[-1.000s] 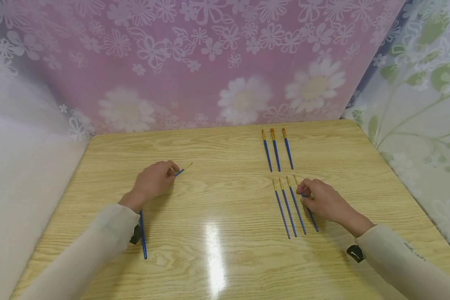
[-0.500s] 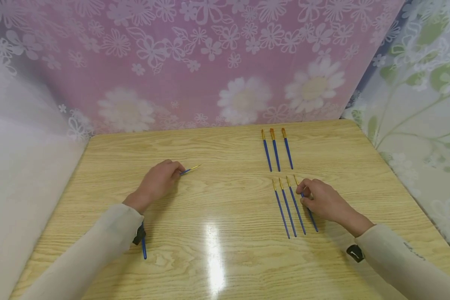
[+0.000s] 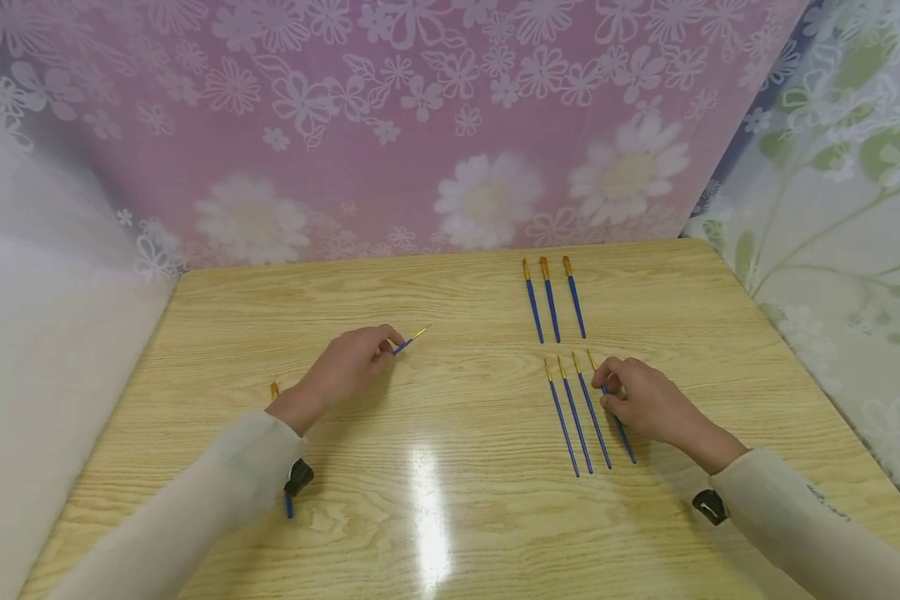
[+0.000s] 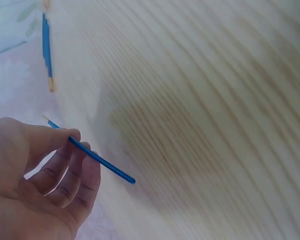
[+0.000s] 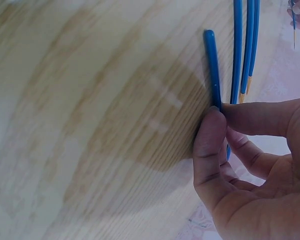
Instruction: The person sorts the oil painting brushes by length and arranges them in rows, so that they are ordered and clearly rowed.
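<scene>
My left hand (image 3: 348, 367) is over the left-centre of the table, pinching a thin paintbrush (image 3: 418, 333) between thumb and fingers. In the left wrist view this brush's blue handle (image 4: 112, 167) slants down past the fingertips, apart from the tabletop as far as I can tell. At the right, my right hand (image 3: 648, 407) pinches another thin paintbrush (image 3: 625, 440) that lies on the table, its blue handle end (image 5: 211, 55) showing in the right wrist view. Beside it, three similar thin paintbrushes (image 3: 583, 408) lie in a row, gold ferrules pointing away from me.
Three wider paintbrushes (image 3: 551, 308) with orange-brown bristles lie behind that row. One more paintbrush (image 3: 288, 505) lies under my left wrist, mostly hidden. The wood-grain table (image 3: 465, 517) meets a pink flowered curtain (image 3: 390, 158) at the back, with pale cloth on both sides.
My left hand has moved rightward across the table with its paintbrush, uncovering the bristle end of the paintbrush under the wrist. The right hand has stayed in place.
</scene>
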Available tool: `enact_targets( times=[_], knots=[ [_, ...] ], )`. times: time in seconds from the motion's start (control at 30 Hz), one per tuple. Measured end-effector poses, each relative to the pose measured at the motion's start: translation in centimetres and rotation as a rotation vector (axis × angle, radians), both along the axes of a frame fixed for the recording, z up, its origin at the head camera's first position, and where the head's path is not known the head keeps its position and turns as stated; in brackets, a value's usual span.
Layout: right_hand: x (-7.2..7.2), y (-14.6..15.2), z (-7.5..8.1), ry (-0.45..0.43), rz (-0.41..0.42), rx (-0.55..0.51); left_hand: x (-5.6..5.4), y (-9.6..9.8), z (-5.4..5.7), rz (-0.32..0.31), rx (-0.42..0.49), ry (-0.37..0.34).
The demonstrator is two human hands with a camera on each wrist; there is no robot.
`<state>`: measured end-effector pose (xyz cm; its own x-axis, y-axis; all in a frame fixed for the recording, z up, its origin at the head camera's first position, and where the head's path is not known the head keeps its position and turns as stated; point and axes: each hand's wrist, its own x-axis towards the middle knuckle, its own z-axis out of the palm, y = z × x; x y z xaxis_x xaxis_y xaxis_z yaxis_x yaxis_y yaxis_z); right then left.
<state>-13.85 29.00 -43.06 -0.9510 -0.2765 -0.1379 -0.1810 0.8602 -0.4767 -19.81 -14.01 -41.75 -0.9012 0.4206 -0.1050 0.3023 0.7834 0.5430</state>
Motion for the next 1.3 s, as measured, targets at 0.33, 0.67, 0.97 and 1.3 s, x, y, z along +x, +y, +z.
enact_targets(
  times=[0.33, 0.67, 0.97, 1.3],
  knots=[
    [0.0, 0.0, 0.0, -0.005, -0.001, -0.003, 0.9, 3.2, 0.2, -0.041, 0.112, -0.085],
    [0.1, 0.0, 0.0, -0.014, -0.006, -0.001, 1.9, 6.9, -0.8, -0.118, 0.172, -0.165],
    [0.0, 0.1, 0.1, -0.019, -0.001, -0.006, 2.3, 11.1, -1.2, -0.203, 0.147, -0.112],
    [-0.1, 0.0, 0.0, -0.003, 0.004, 0.002, 3.0, 15.3, -2.0, -0.236, 0.108, -0.096]
  ],
)
